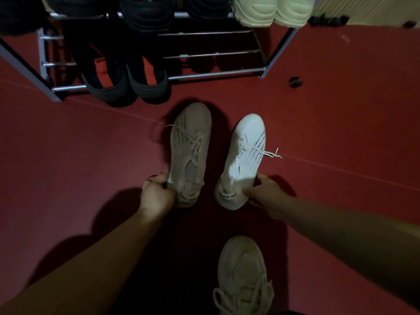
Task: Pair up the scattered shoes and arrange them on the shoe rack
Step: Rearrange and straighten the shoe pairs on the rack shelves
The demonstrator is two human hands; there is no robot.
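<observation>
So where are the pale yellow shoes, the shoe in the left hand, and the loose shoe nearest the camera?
pale yellow shoes [272, 12], head view, toe.
left-hand shoe [189, 142], head view, laces.
loose shoe [244, 269], head view, upper.

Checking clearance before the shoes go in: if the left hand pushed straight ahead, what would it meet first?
Probably the dark shoes on the shoe rack's bottom rail; the left hand and its white knit shoe point roughly there, though depth is unclear.
</observation>
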